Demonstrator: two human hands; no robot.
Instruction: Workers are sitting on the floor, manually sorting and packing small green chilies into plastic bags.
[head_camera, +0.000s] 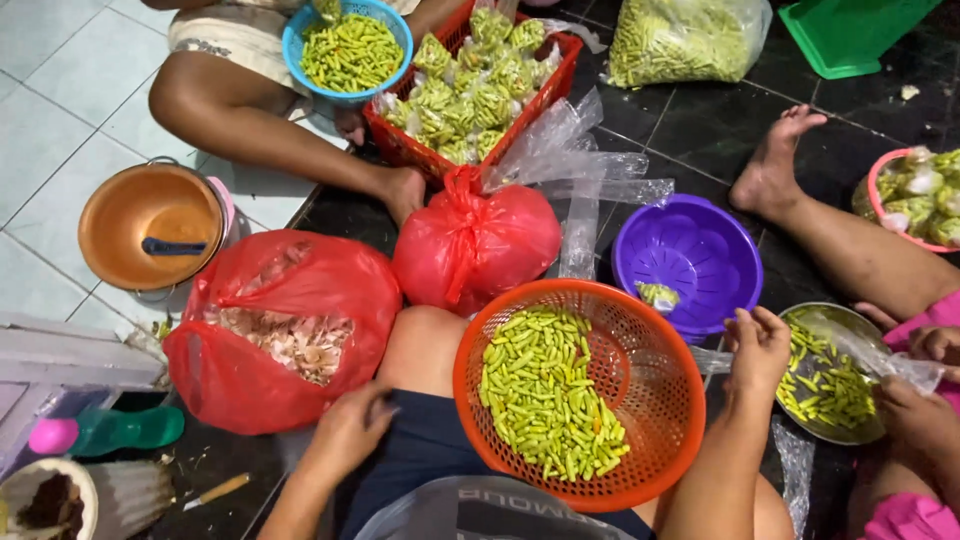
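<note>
The big red plastic bag (285, 330), open at the mouth and showing pale pinkish scraps inside, fills the lower left of the frame, and the person's left hand (352, 425) rests at its lower right edge, against the thigh, fingers curled loosely and gripping nothing that can be seen. Right of it, at lower centre, sits the round orange plastic mesh basket (580, 392), propped on the person's lap and half filled with small green chillies (545, 395) heaped along its left side. The right hand (757, 350) hovers just beyond the basket's right rim, fingers bent and drawn together (whether they pinch anything I cannot tell), between the basket and a shallow metal bowl of chillies (830, 375) at lower right, where another person's hands work a clear plastic bag (890, 360). Above the basket, at centre, lies a tied red plastic bag (475, 245), bulging and knotted on top. To its right is a purple plastic bowl (690, 260) holding one small packet. At upper centre a red plastic crate (470, 85) is piled with small filled packets, and beside it, upper left, a blue plastic bowl of chillies (348, 45) rests on another person's lap. An orange basin (150, 225) with a dark scoop stands at left.
</note>
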